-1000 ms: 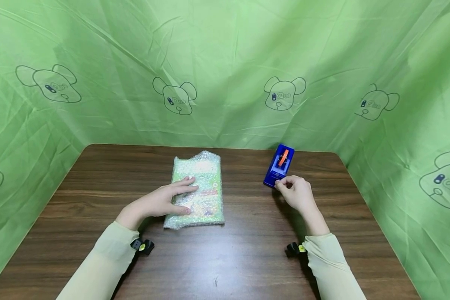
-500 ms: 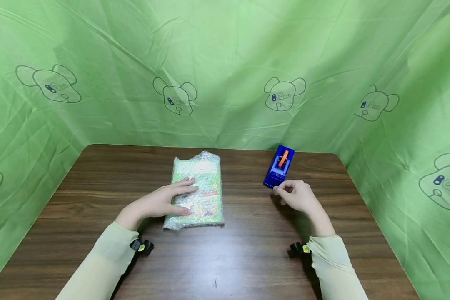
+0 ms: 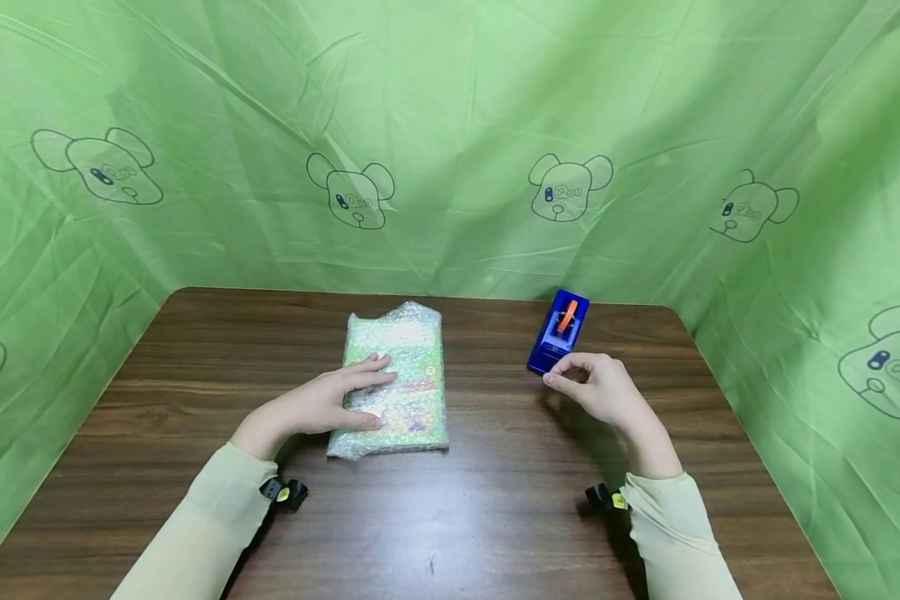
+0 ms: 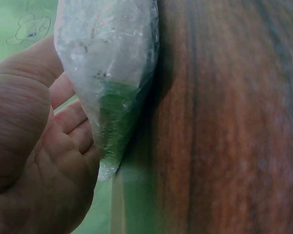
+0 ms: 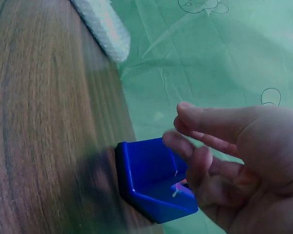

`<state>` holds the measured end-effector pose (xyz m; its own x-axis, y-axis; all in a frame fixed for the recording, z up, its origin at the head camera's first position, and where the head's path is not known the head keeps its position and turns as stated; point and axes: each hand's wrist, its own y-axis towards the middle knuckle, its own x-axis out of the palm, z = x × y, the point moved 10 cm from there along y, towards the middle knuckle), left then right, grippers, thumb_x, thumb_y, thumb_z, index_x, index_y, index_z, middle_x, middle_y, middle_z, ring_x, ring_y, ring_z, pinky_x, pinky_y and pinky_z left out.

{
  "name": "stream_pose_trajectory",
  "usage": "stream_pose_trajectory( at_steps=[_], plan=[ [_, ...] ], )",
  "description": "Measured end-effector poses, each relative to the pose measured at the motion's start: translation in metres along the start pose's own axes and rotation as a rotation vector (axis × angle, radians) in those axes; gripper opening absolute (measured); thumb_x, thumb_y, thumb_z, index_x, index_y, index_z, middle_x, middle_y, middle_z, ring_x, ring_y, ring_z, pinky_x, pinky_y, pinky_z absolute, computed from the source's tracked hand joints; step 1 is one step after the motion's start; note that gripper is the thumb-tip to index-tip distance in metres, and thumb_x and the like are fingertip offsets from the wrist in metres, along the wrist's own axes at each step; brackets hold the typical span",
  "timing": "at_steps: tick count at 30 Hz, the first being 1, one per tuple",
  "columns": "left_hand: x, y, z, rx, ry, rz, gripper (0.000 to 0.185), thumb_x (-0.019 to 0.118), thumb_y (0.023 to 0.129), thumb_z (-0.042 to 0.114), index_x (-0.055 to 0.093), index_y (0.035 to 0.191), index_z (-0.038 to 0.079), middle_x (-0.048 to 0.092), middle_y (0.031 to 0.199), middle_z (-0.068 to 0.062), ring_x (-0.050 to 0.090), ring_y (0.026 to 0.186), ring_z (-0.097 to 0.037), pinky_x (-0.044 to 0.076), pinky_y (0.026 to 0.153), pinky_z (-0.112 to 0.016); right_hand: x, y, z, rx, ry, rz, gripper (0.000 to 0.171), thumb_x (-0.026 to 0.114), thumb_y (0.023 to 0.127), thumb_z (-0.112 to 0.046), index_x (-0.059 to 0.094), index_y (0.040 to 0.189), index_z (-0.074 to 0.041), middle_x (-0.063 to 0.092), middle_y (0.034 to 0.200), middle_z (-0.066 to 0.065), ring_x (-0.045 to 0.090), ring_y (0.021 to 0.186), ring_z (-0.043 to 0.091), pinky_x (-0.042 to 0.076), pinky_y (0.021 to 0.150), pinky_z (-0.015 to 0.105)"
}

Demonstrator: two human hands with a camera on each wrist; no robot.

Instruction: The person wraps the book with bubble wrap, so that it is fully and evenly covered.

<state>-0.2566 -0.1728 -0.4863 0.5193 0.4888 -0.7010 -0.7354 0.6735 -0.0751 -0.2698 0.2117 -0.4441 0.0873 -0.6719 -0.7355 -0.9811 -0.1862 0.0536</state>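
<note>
A flat, green printed package [image 3: 412, 350] in bubble wrap lies left of the table's middle. My left hand [image 3: 317, 405] rests on it with fingers spread and straight; the left wrist view shows the wrapped edge [image 4: 110, 63] beside the palm. To the right stands a blue tape dispenser [image 3: 555, 333] with an orange roll core [image 3: 567, 317]. At its near end, the thumb and forefinger of my right hand [image 3: 603, 392] come together and appear to pinch the tape's end. The clear strip itself is too faint to make out. In the right wrist view the fingers partly cover the dispenser [image 5: 151, 168].
The brown wooden table [image 3: 450, 525] has green cloth [image 3: 450, 125] with bear-head drawings hanging behind it and along both sides. The dispenser sits close to the far edge. Small black wrist cameras hang by both cuffs.
My right hand has drawn slightly back toward me, its wrist shifting right, and its fingertips now sit at the dispenser's near edge. The left hand, package and dispenser stay in place.
</note>
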Motion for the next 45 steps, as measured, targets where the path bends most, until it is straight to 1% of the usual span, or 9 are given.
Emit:
stream_pose_trajectory(
  at_steps=[3,7,10,16,21,24,28,37,45],
  plan=[
    [0.000,0.000,-0.001,0.002,0.002,-0.001,0.078,0.082,0.100,0.041,0.049,0.167,0.018,0.023,0.182,-0.002,0.014,0.169,-0.031,0.024,0.131,-0.063,0.001,0.000,-0.007,-0.031,0.036,-0.002,0.009,0.086,0.098,-0.025,0.082,0.094,-0.018,0.077,0.083,-0.002,0.066,0.073,0.016,0.053,0.065,0.030],
    [0.000,0.000,-0.002,0.003,0.002,-0.003,0.078,0.082,0.100,0.040,0.049,0.167,0.018,0.022,0.182,-0.002,0.013,0.169,-0.031,0.024,0.130,-0.064,0.001,-0.001,-0.015,-0.070,0.045,-0.021,0.007,0.087,0.097,-0.023,0.084,0.093,-0.019,0.076,0.082,-0.007,0.067,0.075,0.014,0.054,0.065,0.027],
    [-0.001,0.000,-0.001,0.004,-0.001,-0.004,0.078,0.083,0.100,0.039,0.049,0.167,0.018,0.023,0.182,-0.002,0.013,0.169,-0.031,0.024,0.131,-0.064,0.001,-0.002,-0.022,-0.105,0.024,-0.017,0.006,0.087,0.097,-0.022,0.084,0.093,-0.020,0.076,0.082,-0.008,0.068,0.074,0.013,0.055,0.065,0.027],
    [-0.001,0.000,-0.001,-0.001,-0.009,-0.005,0.078,0.083,0.099,0.038,0.049,0.167,0.018,0.023,0.182,-0.001,0.013,0.169,-0.029,0.024,0.131,-0.062,-0.006,-0.005,-0.035,-0.169,-0.045,0.044,0.005,0.086,0.098,-0.023,0.086,0.098,-0.018,0.078,0.085,-0.010,0.064,0.071,0.011,0.053,0.062,0.027],
    [-0.002,-0.001,0.001,0.013,-0.005,0.004,0.077,0.083,0.099,0.038,0.050,0.166,0.015,0.024,0.181,-0.005,0.014,0.168,-0.033,0.024,0.131,-0.063,-0.005,-0.007,-0.046,-0.232,-0.068,0.021,0.010,0.085,0.098,-0.015,0.086,0.108,-0.015,0.075,0.084,-0.009,0.061,0.070,0.010,0.051,0.061,0.026],
    [-0.003,-0.001,0.002,0.024,-0.001,0.009,0.077,0.083,0.100,0.038,0.051,0.165,0.013,0.025,0.181,-0.008,0.015,0.168,-0.036,0.024,0.130,-0.065,-0.003,-0.008,-0.051,-0.278,-0.078,0.019,0.008,0.083,0.099,-0.014,0.085,0.106,-0.013,0.073,0.085,-0.008,0.059,0.069,0.010,0.050,0.060,0.026],
    [-0.002,-0.001,0.001,0.017,-0.002,0.004,0.077,0.083,0.099,0.037,0.051,0.165,0.014,0.024,0.181,-0.007,0.014,0.168,-0.034,0.023,0.131,-0.063,-0.002,-0.008,-0.057,-0.327,-0.087,0.031,0.004,0.080,0.102,-0.015,0.084,0.103,-0.013,0.072,0.086,-0.007,0.057,0.068,0.011,0.048,0.060,0.026],
    [-0.001,-0.001,0.001,0.004,-0.015,-0.004,0.078,0.083,0.099,0.037,0.049,0.166,0.017,0.023,0.182,-0.003,0.013,0.169,-0.031,0.023,0.131,-0.062,0.002,-0.006,-0.063,-0.375,-0.096,0.040,0.006,0.075,0.105,-0.014,0.077,0.102,-0.018,0.059,0.076,-0.011,0.053,0.066,0.010,0.047,0.061,0.029],
    [-0.001,-0.001,0.002,0.005,-0.017,-0.005,0.078,0.083,0.099,0.037,0.049,0.166,0.017,0.023,0.182,-0.004,0.013,0.169,-0.031,0.023,0.131,-0.063,0.010,-0.005,-0.067,-0.394,-0.108,0.036,0.009,0.069,0.109,-0.013,0.078,0.110,-0.011,0.072,0.092,-0.005,0.059,0.076,0.009,0.053,0.070,0.032]
  ],
)
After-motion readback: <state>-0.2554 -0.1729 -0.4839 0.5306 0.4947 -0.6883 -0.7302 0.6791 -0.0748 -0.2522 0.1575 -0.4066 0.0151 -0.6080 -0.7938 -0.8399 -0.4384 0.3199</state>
